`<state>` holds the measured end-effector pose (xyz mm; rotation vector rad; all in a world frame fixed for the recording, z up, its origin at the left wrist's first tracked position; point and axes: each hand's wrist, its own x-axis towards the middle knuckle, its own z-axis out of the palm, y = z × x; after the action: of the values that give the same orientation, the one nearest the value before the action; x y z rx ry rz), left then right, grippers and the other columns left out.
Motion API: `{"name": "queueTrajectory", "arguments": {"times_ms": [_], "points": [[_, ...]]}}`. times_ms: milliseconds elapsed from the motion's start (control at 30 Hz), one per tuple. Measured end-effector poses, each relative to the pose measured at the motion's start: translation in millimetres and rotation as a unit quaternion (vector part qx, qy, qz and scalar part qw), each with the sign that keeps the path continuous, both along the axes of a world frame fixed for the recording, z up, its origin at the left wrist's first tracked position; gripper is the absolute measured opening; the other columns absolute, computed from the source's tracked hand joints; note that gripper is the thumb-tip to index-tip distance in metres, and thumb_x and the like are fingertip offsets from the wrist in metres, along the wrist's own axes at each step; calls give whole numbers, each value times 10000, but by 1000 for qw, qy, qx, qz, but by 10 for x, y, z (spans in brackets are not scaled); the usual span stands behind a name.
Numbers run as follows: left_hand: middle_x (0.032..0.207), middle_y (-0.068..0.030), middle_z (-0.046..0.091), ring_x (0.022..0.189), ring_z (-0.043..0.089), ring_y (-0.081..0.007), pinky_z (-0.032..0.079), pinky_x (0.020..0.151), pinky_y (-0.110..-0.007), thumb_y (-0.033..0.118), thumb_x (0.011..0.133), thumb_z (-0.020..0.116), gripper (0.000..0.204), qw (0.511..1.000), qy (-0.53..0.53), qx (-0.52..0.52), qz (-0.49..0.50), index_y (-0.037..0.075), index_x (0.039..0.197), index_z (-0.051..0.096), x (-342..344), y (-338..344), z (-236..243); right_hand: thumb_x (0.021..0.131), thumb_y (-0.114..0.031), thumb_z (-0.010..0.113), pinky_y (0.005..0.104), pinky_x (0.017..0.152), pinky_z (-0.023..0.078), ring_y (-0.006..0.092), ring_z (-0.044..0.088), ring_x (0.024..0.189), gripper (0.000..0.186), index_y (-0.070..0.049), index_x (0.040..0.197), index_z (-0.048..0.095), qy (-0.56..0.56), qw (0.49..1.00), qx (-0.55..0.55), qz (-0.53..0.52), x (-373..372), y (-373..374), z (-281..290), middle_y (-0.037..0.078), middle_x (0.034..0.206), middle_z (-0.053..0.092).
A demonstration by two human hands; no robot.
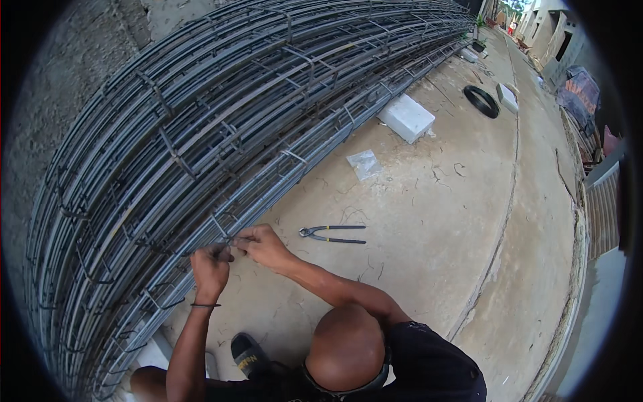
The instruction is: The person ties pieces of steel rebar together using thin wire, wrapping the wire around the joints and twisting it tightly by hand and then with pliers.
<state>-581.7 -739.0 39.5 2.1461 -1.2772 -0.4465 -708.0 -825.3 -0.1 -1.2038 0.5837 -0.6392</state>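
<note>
Against rebar (203, 132) — left hand (210, 273), right hand (263, 248) — grip unclear.

The concrete floor (429, 254) bears pincers (326, 228), clear plastic (364, 164), a white block (406, 118), a black coil (491, 111).

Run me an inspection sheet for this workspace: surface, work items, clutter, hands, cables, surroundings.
Surface: concrete floor, dusty, with a long joint line on the right.
Work items: stacked rebar cages with rectangular stirrups; end-cutting pincers on the floor, handles spread.
Clutter: clear plastic bag, white block, black coil, scattered wire scraps.
Hands: left hand and right hand close together at the cages' near edge, fingers curled; anything pinched is too small to tell.
Cables: nothing seen.
Surroundings: rough wall behind the cages; dark sheet at far right.
</note>
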Motion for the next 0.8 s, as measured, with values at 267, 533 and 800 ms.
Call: {"name": "queueTrajectory", "arguments": {"times_ms": [267,533,800], "points": [[669,-150,667,611,667,-244,496,592,-333,70,791,618,114,997,49,-51,32,-7,829,694,-59,27,-152,858,-64,595,192,389,242,39,396,473,100,26,857,639,-39,978,203,32,-91,-77,79,16,648,538],[641,-73,655,539,564,-97,435,496,-261,47,822,634,103,981,158,-79,80,-43,810,683,-170,34,-183,853,-63,587,221,420,293,50,416,498,134,14,756,638,17,996,86,36,-74,-48,93,5,611,535],[622,-58,628,565,552,-88,418,506,-245,22,811,628,89,990,133,35,0,-48,771,667,-23,-72,38,863,-74,574,247,481,335,50,409,543,164,16,733,616,46,995,-82,25,-106,15,-9,-15,612,530]]}}
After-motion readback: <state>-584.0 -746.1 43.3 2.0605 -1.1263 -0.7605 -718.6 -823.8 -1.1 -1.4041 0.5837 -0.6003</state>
